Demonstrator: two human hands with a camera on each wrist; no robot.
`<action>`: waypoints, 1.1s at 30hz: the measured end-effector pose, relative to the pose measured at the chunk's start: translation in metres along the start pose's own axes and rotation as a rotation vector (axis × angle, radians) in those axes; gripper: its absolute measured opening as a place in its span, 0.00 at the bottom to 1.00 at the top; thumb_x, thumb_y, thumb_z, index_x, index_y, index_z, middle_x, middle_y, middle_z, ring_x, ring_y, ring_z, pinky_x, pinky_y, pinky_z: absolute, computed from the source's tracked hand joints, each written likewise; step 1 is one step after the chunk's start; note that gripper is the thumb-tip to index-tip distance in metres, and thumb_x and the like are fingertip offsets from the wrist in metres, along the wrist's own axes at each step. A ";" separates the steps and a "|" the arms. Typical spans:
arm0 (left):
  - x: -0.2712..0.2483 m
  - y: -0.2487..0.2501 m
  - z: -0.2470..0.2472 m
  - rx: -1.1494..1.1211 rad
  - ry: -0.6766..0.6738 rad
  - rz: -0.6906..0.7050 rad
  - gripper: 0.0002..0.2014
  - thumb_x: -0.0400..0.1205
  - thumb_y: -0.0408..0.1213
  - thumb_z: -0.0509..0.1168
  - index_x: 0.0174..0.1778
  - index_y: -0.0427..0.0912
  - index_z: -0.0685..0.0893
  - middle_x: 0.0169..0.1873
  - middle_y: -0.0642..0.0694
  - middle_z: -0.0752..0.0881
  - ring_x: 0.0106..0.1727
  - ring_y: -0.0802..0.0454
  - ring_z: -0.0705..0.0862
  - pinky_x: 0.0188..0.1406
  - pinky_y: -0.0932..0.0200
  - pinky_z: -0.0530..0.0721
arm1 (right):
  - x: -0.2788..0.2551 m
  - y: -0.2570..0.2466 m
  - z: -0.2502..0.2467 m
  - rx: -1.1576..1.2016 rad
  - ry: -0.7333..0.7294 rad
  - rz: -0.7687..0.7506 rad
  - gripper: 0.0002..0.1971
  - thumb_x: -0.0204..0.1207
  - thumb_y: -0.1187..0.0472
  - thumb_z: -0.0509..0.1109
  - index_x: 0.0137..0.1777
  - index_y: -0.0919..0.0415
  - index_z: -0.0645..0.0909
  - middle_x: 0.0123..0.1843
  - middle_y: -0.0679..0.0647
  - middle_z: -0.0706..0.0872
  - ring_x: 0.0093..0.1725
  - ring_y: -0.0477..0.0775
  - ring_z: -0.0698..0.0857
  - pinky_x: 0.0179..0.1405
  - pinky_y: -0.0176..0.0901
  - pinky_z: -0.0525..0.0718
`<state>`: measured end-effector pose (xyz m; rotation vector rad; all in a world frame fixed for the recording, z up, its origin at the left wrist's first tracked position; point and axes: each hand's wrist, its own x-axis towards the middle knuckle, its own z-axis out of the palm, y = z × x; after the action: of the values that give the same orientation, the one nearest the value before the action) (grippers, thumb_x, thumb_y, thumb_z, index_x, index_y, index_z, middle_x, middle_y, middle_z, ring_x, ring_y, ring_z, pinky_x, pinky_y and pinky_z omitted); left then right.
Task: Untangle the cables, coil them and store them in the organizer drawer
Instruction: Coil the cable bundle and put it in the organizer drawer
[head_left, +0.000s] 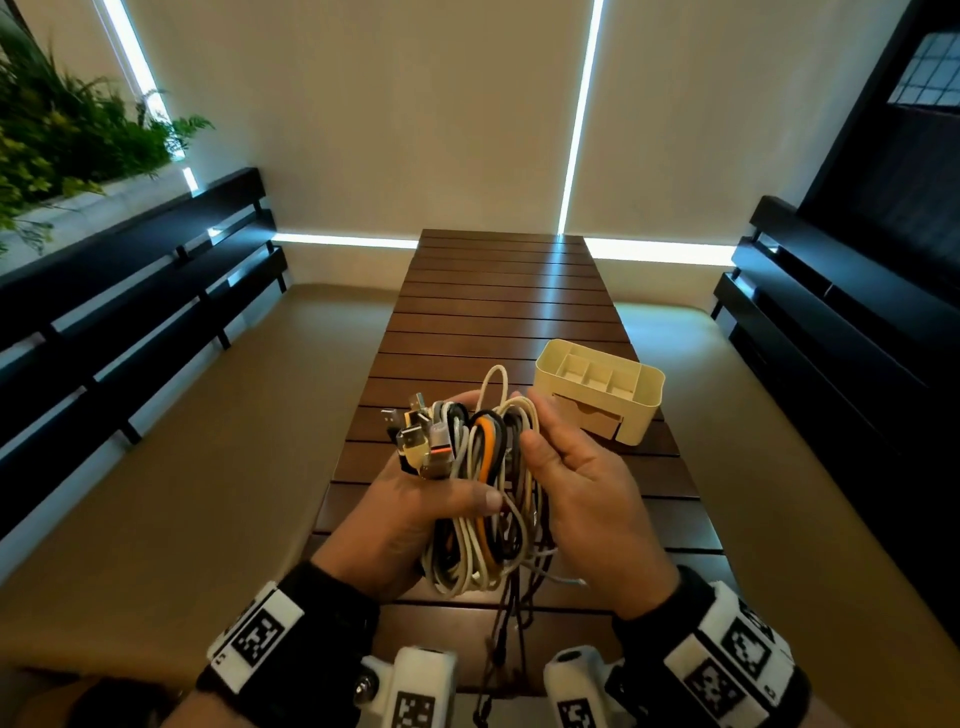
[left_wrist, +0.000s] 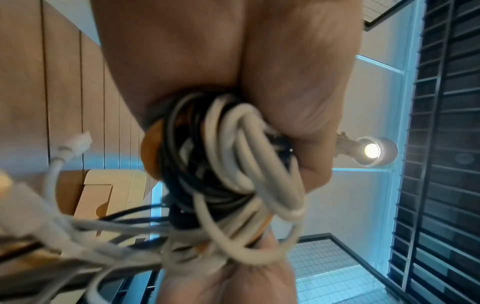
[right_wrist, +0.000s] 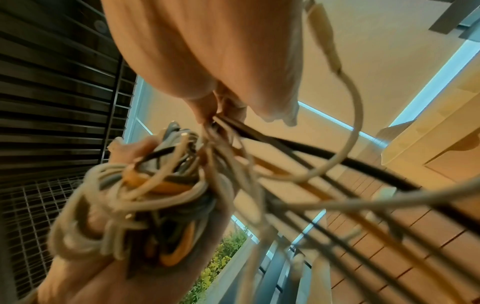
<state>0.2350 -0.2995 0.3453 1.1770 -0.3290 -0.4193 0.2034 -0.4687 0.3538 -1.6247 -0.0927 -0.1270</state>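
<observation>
A tangled bundle of cables (head_left: 483, 452), white, grey, black and orange, is held above the table. My left hand (head_left: 457, 488) grips it from the left, thumb laid across the strands, and several USB plugs (head_left: 415, 436) stick out above that hand. My right hand (head_left: 527, 423) is at the bundle's right side and pinches a few strands; the right wrist view shows its fingertips (right_wrist: 207, 117) closed on them. Loose cable ends (head_left: 509, 623) hang down toward the table. The cream organizer (head_left: 602, 384) stands just beyond my right hand, its drawer (head_left: 587, 415) slightly out.
The slatted wooden table (head_left: 498, 312) runs away from me. Tan cushioned benches (head_left: 208, 467) with dark slatted backs flank it on both sides. Green plants (head_left: 62, 135) stand at the far left.
</observation>
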 end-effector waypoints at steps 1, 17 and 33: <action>-0.001 0.002 0.000 -0.009 -0.022 -0.009 0.41 0.67 0.29 0.76 0.78 0.45 0.72 0.65 0.27 0.83 0.63 0.26 0.85 0.55 0.29 0.87 | 0.000 -0.002 -0.001 0.006 -0.027 0.004 0.27 0.76 0.37 0.66 0.76 0.33 0.73 0.81 0.47 0.75 0.83 0.49 0.68 0.79 0.67 0.71; -0.001 0.002 0.007 0.033 0.074 0.064 0.41 0.66 0.26 0.76 0.76 0.51 0.74 0.66 0.28 0.83 0.65 0.26 0.83 0.61 0.22 0.82 | -0.009 -0.009 -0.005 0.004 0.230 -0.055 0.03 0.78 0.61 0.74 0.50 0.56 0.88 0.43 0.50 0.93 0.41 0.49 0.92 0.39 0.39 0.90; -0.002 0.003 0.007 -0.061 0.016 0.029 0.32 0.73 0.24 0.70 0.76 0.32 0.72 0.60 0.17 0.80 0.52 0.28 0.86 0.46 0.36 0.90 | -0.012 -0.015 -0.006 -0.175 0.060 -0.106 0.07 0.80 0.68 0.72 0.51 0.58 0.90 0.43 0.47 0.83 0.46 0.39 0.84 0.45 0.29 0.83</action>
<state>0.2307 -0.3033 0.3509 1.1139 -0.3168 -0.3922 0.1893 -0.4737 0.3672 -1.7890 -0.1237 -0.2716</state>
